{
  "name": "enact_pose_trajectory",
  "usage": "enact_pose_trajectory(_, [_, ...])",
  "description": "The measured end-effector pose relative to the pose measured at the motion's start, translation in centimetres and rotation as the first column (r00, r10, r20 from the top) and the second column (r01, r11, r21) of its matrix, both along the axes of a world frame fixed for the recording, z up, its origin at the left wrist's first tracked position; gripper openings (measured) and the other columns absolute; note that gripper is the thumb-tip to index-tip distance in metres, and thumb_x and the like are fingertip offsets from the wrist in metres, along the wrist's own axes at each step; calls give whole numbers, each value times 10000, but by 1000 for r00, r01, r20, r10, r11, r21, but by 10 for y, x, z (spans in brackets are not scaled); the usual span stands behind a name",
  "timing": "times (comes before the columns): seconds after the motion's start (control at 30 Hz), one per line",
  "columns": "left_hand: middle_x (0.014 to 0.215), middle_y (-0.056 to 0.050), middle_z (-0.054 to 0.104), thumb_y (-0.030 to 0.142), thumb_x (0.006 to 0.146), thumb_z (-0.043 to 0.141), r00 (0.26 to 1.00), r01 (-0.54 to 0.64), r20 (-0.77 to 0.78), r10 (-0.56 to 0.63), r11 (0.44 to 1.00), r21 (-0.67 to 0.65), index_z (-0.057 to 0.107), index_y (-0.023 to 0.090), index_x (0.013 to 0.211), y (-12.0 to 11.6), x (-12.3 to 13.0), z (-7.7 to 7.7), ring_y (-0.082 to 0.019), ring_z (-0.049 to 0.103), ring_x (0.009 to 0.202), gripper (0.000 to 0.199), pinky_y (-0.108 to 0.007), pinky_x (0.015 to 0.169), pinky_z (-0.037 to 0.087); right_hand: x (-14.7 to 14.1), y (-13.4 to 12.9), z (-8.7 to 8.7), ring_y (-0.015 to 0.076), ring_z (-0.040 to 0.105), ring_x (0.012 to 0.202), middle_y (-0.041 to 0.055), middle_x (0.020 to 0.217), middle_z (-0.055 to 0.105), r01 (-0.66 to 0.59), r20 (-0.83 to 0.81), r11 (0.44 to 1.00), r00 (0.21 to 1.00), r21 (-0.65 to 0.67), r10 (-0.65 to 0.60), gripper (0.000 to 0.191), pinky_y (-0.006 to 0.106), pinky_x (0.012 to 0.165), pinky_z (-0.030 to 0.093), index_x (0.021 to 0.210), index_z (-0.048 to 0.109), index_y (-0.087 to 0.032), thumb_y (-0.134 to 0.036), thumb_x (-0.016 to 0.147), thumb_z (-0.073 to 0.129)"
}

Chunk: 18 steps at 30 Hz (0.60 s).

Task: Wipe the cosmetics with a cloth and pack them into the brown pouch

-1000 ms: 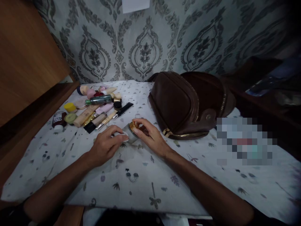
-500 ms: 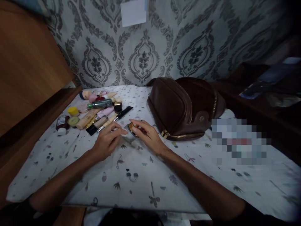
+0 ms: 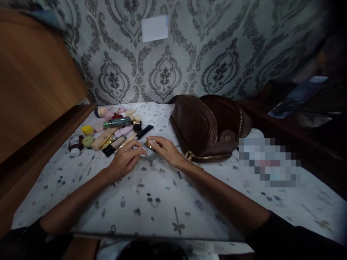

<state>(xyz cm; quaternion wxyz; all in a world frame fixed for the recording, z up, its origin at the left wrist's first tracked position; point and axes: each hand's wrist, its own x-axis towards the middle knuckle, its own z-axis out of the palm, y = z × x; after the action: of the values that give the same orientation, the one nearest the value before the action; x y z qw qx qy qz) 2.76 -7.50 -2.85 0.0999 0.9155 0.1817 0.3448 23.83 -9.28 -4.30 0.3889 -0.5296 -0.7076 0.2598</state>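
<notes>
"Status?"
"I have the right hand (image 3: pixel 167 151) pinching a gold-banded jar (image 3: pixel 149 145) over the printed cloth (image 3: pixel 176 195) — left of the brown zippered bag (image 3: pixel 191 122)."
"Left hand (image 3: pixel 125 159)?"
"Half-curled beside it — I can't tell its hold."

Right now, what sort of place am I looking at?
Probably a room in someone's home: a heap of cosmetics and a brown bag sit on a printed cloth, against an ornate grey-patterned backdrop.
</notes>
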Motion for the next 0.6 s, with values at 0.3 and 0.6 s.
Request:
enact_pose_trajectory(0.3, [948,-51,567,56,906,446,994,-6,106,20,991,-136,665,184,951,1,-5,-11,-162,576,869,257,-291,763,471,-4,5,-17,229,564,1194,93,1282,637,-122,-244,991,961,52,131,508,390,1076,381,1281,623,-198,-524,992,361])
enact_pose_trajectory(0.6, [947,-46,598,124,942,477,979,-135,146,143,989,-61,629,206,1078,-6,10,-5,-188,588,906,220,-321,789,479,-7,2,-16,224,596,1126,104,1213,659,-135,-246,985,957,106,157,434,403,1013,439,1300,611,-203,-453,968,483])
